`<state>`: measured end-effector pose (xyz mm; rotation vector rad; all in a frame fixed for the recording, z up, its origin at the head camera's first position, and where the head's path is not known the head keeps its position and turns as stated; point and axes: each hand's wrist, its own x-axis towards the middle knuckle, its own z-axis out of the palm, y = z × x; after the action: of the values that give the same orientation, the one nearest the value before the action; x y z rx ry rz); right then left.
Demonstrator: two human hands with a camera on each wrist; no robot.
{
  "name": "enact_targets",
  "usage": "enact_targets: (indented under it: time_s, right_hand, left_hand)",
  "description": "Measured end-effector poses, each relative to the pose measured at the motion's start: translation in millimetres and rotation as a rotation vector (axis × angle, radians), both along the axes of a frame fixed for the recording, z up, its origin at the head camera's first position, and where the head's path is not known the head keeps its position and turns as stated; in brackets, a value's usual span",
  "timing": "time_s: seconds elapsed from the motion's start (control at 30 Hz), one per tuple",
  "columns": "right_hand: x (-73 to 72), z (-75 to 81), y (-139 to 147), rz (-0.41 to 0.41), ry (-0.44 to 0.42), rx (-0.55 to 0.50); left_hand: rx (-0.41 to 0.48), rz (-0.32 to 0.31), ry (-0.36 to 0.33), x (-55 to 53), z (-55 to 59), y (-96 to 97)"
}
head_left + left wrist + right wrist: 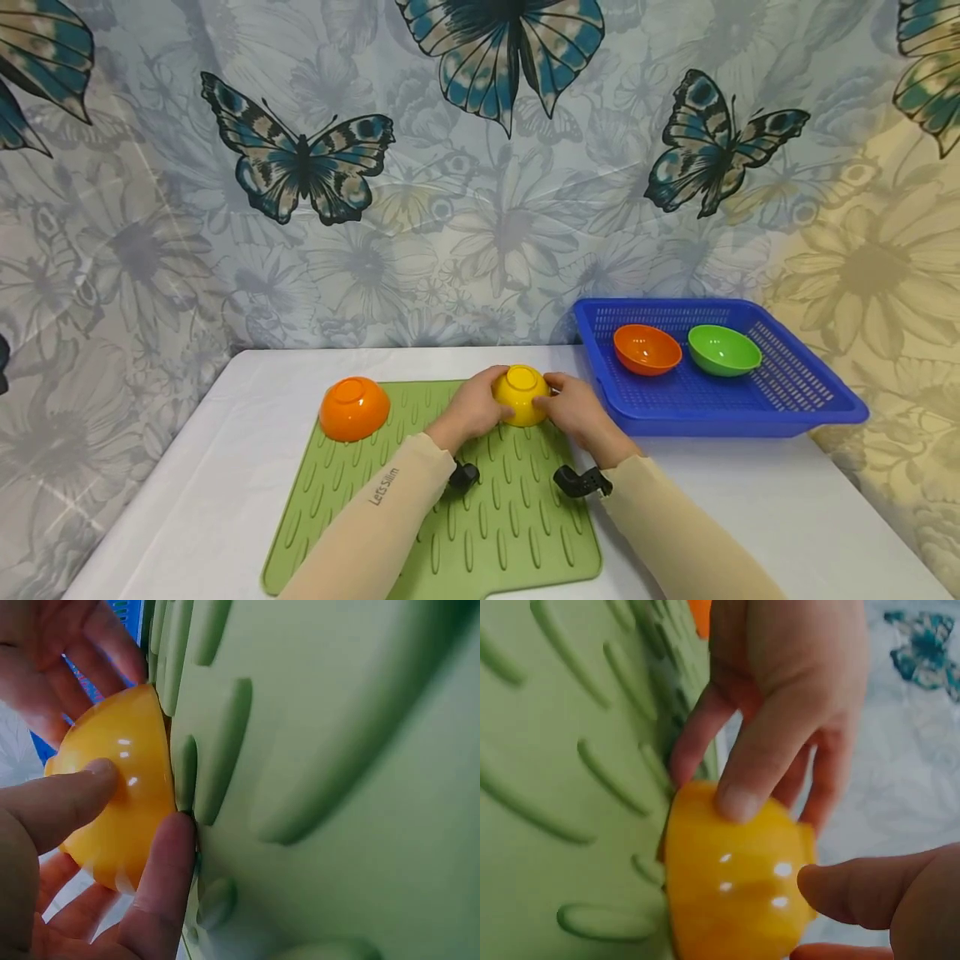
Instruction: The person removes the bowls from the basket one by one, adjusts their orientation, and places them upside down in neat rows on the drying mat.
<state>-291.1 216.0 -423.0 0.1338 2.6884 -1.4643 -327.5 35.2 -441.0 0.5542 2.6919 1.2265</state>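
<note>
A small yellow bowl (521,396) stands upside down on the green drying mat (480,542), its foot ring facing up. My left hand (476,404) grips it from the left. In the left wrist view the left thumb (67,799) presses the bowl's side, and a fingertip is down at the rim by the mat. From the right, my right hand (577,408) holds the same bowl, its thumb (855,889) on the wall near the base. On the mat's back left corner an orange bowl (355,408) is also upside down.
A blue plastic basket (720,425) stands at the back right of the white-covered table (187,467). Inside it, side by side and mouth up, are a dark orange bowl (648,350) and a green bowl (724,351). Behind hangs a butterfly-print cloth (487,250).
</note>
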Motion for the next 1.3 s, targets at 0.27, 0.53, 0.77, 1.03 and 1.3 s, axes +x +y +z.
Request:
enact_targets:
  time_s: [0.27,0.53,0.77,1.03,1.3]
  right_hand:
    - [23.4,19.1,-8,0.078,0.047,0.113]
    - [54.2,52.2,2,0.182,0.024,-0.101]
    - [68.4,93.5,36,0.256,-0.014,-0.362]
    - [58.0,129.5,99,0.264,-0.022,-0.711]
    - [31.8,137.4,156,0.158,-0.153,-1.021]
  left_hand:
    - [-0.015,0.013,0.013,-0.6,1.1,1.1]
    - [-0.029,0.003,0.022,-0.4,2.8,2.4]
    - [-0.033,0.017,0.013,0.0,3.3,1.1]
    - [-0.010,0.031,-0.001,-3.2,0.8,-1.2]
    - [-0.007,0.040,-0.017,-1.9,1.9,-2.3]
